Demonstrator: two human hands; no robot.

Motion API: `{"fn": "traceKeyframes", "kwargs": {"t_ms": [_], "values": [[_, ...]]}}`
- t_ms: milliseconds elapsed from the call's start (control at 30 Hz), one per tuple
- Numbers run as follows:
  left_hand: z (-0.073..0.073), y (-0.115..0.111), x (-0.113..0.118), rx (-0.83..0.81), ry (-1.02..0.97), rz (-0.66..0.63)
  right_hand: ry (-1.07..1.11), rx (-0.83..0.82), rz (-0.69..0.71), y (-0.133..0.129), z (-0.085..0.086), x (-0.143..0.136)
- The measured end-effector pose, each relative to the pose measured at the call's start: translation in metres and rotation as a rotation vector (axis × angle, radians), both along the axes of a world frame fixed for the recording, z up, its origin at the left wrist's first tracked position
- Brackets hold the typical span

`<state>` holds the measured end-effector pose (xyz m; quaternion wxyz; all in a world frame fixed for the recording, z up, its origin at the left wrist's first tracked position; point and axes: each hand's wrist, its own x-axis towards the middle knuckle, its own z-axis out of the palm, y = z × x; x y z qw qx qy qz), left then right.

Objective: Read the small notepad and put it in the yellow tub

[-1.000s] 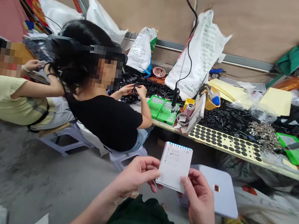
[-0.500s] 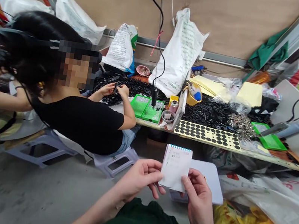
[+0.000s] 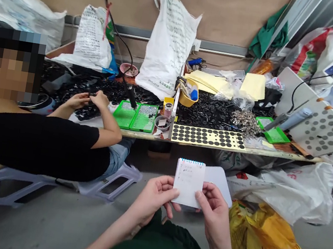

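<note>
**Notepad held in both hands, bench beyond**

Left hand and right hand are both closed on the lower corners of a small spiral notepad, held upright above the lap; reading appears to be the step in hand. Turning a page would call for freeing one thumb. Behind it, a grey stool. Beyond, a seated co-worker works at a cluttered bench carrying green trays and a dotted sheet, against a plywood wall.

Notepad handwriting, white sack print: both illegible.

A small white notepad with blue spiral top stands upright, faintly written on.
</note>
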<state>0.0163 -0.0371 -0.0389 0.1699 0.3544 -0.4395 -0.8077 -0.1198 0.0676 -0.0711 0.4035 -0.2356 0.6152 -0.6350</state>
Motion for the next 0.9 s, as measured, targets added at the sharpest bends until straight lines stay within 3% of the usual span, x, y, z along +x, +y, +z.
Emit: {"fn": "traceKeyframes", "kwargs": {"t_ms": [200,400,667,800,900], "values": [[-0.015,-0.032,-0.038,0.045,-0.034,-0.086,-0.143,0.023,-0.062,-0.026,-0.013,-0.036],[-0.029,-0.099,-0.088,0.039,-0.113,-0.174,-0.270,0.018,-0.105,-0.091,-0.028,-0.082],[-0.027,-0.201,-0.170,-0.038,-0.160,-0.272,-0.403,-0.056,-0.187,-0.183,-0.038,-0.151],[-0.025,-0.229,-0.203,-0.043,-0.153,-0.303,-0.393,-0.079,-0.266,-0.207,-0.033,-0.178],[-0.023,-0.243,-0.220,-0.024,-0.131,-0.306,-0.380,-0.057,-0.247,-0.221,-0.026,-0.194]]}}
